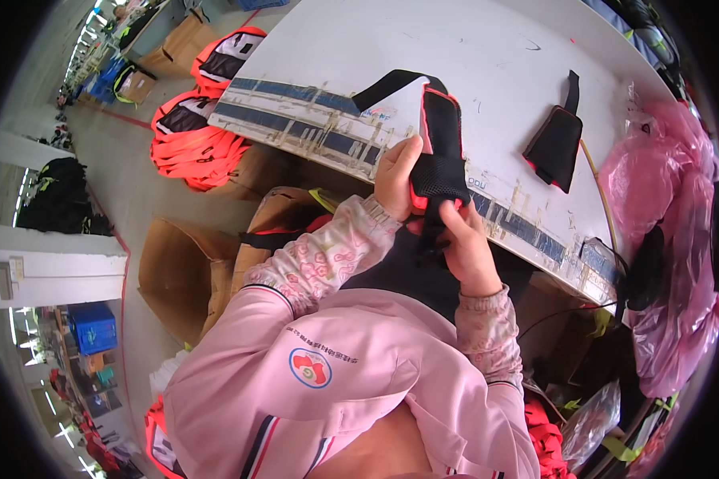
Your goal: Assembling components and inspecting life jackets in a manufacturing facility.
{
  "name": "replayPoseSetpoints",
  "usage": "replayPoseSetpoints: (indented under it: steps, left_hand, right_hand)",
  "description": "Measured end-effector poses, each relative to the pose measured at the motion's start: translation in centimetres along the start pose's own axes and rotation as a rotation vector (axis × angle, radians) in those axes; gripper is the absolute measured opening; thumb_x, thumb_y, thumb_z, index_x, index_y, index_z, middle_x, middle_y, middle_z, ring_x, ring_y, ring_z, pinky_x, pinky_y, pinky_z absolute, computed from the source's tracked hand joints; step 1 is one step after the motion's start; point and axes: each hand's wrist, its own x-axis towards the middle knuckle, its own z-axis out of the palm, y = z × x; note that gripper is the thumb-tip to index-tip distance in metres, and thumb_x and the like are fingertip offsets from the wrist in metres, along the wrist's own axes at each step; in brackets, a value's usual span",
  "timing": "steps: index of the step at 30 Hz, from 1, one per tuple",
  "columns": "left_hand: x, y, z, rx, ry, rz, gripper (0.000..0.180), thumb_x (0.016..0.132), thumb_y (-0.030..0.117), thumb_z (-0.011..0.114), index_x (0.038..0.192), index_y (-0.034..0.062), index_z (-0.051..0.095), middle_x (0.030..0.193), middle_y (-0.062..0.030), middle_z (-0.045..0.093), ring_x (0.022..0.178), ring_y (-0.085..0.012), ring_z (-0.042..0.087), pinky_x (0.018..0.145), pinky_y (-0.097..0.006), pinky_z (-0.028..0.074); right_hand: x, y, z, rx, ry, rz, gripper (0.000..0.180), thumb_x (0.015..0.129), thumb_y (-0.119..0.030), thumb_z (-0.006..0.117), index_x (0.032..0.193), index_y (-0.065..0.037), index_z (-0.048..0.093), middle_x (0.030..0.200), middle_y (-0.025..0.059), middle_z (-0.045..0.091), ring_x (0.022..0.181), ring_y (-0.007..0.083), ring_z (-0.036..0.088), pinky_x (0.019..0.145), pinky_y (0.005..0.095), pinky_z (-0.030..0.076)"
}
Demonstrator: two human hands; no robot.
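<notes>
Both hands, left hand (397, 172) and right hand (465, 243), grip a black mesh strap pad (443, 152) at the counter (487, 72) edge; cardboard boxes (188, 271) below, contents unclear.

A black mesh shoulder strap (443, 152) with bright orange-red edging, a black webbing band looping from its far end, held upright at the near edge of the white bench (487, 56).

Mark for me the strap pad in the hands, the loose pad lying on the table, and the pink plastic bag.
held strap pad (443, 160), head view, on its black mesh face.
loose black pad (557, 145), head view, on its middle.
pink plastic bag (663, 176), head view, on its upper bulge.
</notes>
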Motion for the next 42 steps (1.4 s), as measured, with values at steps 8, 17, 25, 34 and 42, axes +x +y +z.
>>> replayPoseSetpoints:
  steps: [8, 17, 25, 34, 42]
  left_hand:
    - [2.1, -1.4, -1.9, 1.125, -0.289, 0.931, 0.021, 0.074, 0.018, 0.071, 0.079, 0.0045, 0.056, 0.086, -0.0155, 0.056, 0.079, -0.0308, 0.055, 0.071, -0.039, 0.043]
    - [2.5, -3.4, -2.8, 1.151, -0.409, 0.217, 0.038, 0.084, 0.035, 0.062, 0.071, 0.0008, 0.053, 0.073, -0.0168, 0.058, 0.071, -0.0324, 0.058, 0.064, -0.04, 0.043]
    - [3.5, -6.1, -2.7, 0.752, -0.156, 0.117, 0.03, 0.084, 0.026, 0.063, 0.07, 0.0019, 0.053, 0.066, -0.0089, 0.059, 0.063, -0.0169, 0.054, 0.058, -0.032, 0.042]
    - [9.7, 1.3, -7.1, 1.196, 0.224, 0.647, 0.025, 0.076, 0.024, 0.067, 0.068, 0.0028, 0.058, 0.061, -0.0124, 0.06, 0.055, -0.0194, 0.058, 0.053, -0.034, 0.046]
    - [13.6, 8.0, -13.4, 1.152, 0.334, 0.718, 0.034, 0.074, 0.029, 0.071, 0.065, 0.0025, 0.052, 0.056, -0.0107, 0.053, 0.05, -0.0213, 0.049, 0.052, -0.035, 0.043]
  right_hand:
    - [-0.7, 2.0, -1.6, -0.67, 0.376, -0.321, 0.06, 0.084, -0.016, 0.066, 0.132, -0.003, 0.032, 0.109, 0.0126, 0.048, 0.08, 0.0151, 0.056, 0.052, 0.0218, 0.05]
    - [-1.1, 1.4, -0.1, -1.282, 0.379, -0.376, 0.059, 0.085, -0.022, 0.065, 0.129, 0.003, 0.035, 0.103, 0.0291, 0.058, 0.09, 0.0398, 0.061, 0.074, 0.0419, 0.048]
    - [-0.3, 1.2, -1.0, -1.476, 0.363, -0.477, 0.059, 0.085, -0.028, 0.063, 0.129, 0.0, 0.035, 0.087, 0.0269, 0.062, 0.079, 0.0423, 0.062, 0.064, 0.0447, 0.048]
    - [0.6, 0.5, 0.6, -1.113, 0.144, -0.176, 0.024, 0.089, -0.019, 0.056, 0.094, 0.004, 0.059, 0.067, 0.0184, 0.055, 0.06, 0.0244, 0.053, 0.059, 0.0366, 0.042]
    - [-0.5, 0.5, 5.5, -0.907, -0.021, -0.247, 0.023, 0.088, -0.014, 0.056, 0.074, 0.003, 0.048, 0.056, 0.0133, 0.041, 0.052, 0.0187, 0.037, 0.05, 0.0335, 0.035]
